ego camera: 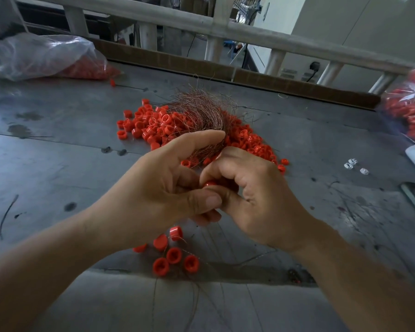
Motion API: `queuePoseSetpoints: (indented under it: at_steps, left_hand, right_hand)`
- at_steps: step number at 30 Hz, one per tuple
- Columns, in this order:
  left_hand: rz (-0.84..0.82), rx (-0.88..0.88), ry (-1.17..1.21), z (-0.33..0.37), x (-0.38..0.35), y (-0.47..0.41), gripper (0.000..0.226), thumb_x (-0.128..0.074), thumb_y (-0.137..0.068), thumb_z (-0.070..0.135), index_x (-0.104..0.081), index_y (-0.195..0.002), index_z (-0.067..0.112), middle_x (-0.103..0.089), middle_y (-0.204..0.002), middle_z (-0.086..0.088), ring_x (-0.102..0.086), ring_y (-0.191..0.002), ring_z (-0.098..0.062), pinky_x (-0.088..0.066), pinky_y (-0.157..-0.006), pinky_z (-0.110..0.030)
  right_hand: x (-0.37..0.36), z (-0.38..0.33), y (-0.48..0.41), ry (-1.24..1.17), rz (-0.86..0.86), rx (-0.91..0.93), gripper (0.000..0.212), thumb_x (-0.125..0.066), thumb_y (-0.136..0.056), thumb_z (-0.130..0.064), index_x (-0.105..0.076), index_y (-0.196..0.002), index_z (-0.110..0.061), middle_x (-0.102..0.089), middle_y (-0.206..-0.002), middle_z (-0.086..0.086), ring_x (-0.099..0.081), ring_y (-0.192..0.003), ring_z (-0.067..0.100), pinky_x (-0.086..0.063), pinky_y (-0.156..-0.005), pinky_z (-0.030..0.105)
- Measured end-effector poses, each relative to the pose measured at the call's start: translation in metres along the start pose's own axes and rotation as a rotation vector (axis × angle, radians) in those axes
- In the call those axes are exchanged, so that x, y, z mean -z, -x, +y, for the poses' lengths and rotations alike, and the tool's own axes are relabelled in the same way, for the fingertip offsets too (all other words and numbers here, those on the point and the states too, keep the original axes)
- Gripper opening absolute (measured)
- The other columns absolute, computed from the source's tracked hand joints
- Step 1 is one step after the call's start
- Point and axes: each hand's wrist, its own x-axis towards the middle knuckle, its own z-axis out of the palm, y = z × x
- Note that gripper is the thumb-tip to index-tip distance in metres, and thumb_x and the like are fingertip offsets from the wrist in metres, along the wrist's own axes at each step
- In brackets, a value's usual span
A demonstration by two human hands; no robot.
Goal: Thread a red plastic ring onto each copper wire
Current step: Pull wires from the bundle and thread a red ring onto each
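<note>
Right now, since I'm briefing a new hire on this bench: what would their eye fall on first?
The heap of red rings at the centre, with a brown tuft of wires fanning above it. In front, the left grip holds those wires while the right grip pinches one ring. A clear bag of red parts lies far left, another at the right edge.

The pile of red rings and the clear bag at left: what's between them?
In the head view, bare grey table, plus one stray red ring beside the bag.
</note>
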Motion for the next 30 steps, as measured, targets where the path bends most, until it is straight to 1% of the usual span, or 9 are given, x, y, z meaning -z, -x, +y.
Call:
queuePoseSetpoints:
  at_steps: [2,7,12,15,19,21,24,27,30]
  left_hand:
    - [0.011,0.039,0.009,0.0,-0.001,-0.002,0.071,-0.08,-0.059,0.02,-0.047,-0.119,0.037,-0.071,-0.075,-0.012,-0.07,-0.067,-0.023,-0.055,-0.059,-0.025]
    - [0.018,0.135,0.085,0.001,0.006,-0.005,0.054,-0.068,-0.061,0.027,-0.055,-0.114,0.025,-0.07,-0.077,-0.017,-0.069,-0.065,-0.028,-0.054,-0.054,-0.025]
    - [0.059,0.093,0.185,0.003,0.017,-0.007,0.036,-0.078,-0.065,0.025,-0.069,-0.099,0.019,-0.068,-0.069,-0.007,-0.062,-0.051,-0.015,-0.047,-0.041,-0.02]
    - [0.054,0.015,0.365,0.005,0.023,-0.008,0.038,-0.07,-0.064,0.026,-0.07,-0.101,0.017,-0.07,-0.075,-0.005,-0.062,-0.056,-0.011,-0.047,-0.045,-0.018]
    - [0.07,0.005,0.458,0.005,0.026,-0.012,0.036,-0.064,-0.064,0.02,-0.071,-0.099,0.015,-0.071,-0.076,-0.009,-0.064,-0.059,-0.011,-0.049,-0.049,-0.018]
    - [0.082,0.002,0.47,0.006,0.027,-0.012,0.035,-0.064,-0.062,0.02,-0.073,-0.096,0.014,-0.071,-0.075,-0.008,-0.064,-0.057,-0.011,-0.049,-0.048,-0.017]
    - [0.125,-0.041,0.384,0.007,0.026,-0.01,0.026,-0.07,-0.06,0.023,-0.075,-0.084,0.014,-0.07,-0.071,-0.003,-0.061,-0.055,-0.007,-0.048,-0.048,-0.015]
    - [0.187,0.016,0.174,0.007,0.028,-0.01,0.02,-0.078,-0.049,0.001,-0.073,-0.065,0.012,-0.067,-0.061,-0.002,-0.06,-0.051,-0.007,-0.047,-0.046,-0.015]
    - [0.216,0.118,-0.047,0.003,0.031,-0.009,0.017,-0.077,-0.047,0.011,-0.071,-0.061,0.019,-0.065,-0.057,-0.003,-0.063,-0.052,-0.011,-0.05,-0.048,-0.016]
  right_hand:
    - [0.0,0.002,0.0,-0.02,-0.01,-0.028,0.005,-0.061,-0.077,-0.005,-0.065,-0.079,-0.007,-0.048,-0.079,-0.019,-0.049,-0.072,-0.006,-0.04,-0.068,0.01]
    - [-0.003,0.002,-0.002,-0.107,0.025,-0.063,0.01,-0.068,-0.073,-0.02,-0.059,-0.077,-0.023,-0.05,-0.076,-0.016,-0.05,-0.07,-0.003,-0.039,-0.065,0.009]
    - [-0.002,0.0,-0.001,-0.228,0.064,-0.118,0.034,-0.07,-0.068,-0.03,-0.058,-0.099,-0.031,-0.059,-0.087,-0.008,-0.057,-0.08,0.001,-0.045,-0.069,0.012]
    - [-0.001,0.004,-0.003,-0.406,0.054,-0.263,0.024,-0.063,-0.075,-0.035,-0.059,-0.098,-0.029,-0.065,-0.087,-0.01,-0.062,-0.084,0.003,-0.05,-0.075,0.02]
    - [0.001,0.0,-0.002,-0.46,0.074,-0.264,0.012,-0.063,-0.078,-0.011,-0.064,-0.081,-0.023,-0.063,-0.064,-0.018,-0.058,-0.061,-0.002,-0.046,-0.059,0.012]
    - [0.006,-0.002,-0.002,-0.456,0.098,-0.267,0.004,-0.062,-0.075,-0.021,-0.065,-0.077,-0.022,-0.062,-0.059,-0.015,-0.054,-0.053,0.0,-0.044,-0.051,0.014]
    - [0.012,0.001,-0.003,-0.392,0.14,-0.29,0.006,-0.062,-0.077,-0.024,-0.065,-0.073,-0.02,-0.058,-0.054,-0.011,-0.048,-0.047,0.002,-0.04,-0.045,0.016]
    - [0.015,0.006,-0.004,-0.309,0.113,-0.304,0.012,-0.065,-0.081,-0.01,-0.066,-0.072,-0.018,-0.057,-0.054,-0.014,-0.049,-0.05,-0.001,-0.039,-0.049,0.012]
    - [0.015,0.012,-0.003,-0.182,0.021,-0.349,0.012,-0.066,-0.08,-0.012,-0.067,-0.07,-0.018,-0.056,-0.054,-0.015,-0.048,-0.05,-0.002,-0.037,-0.05,0.011]
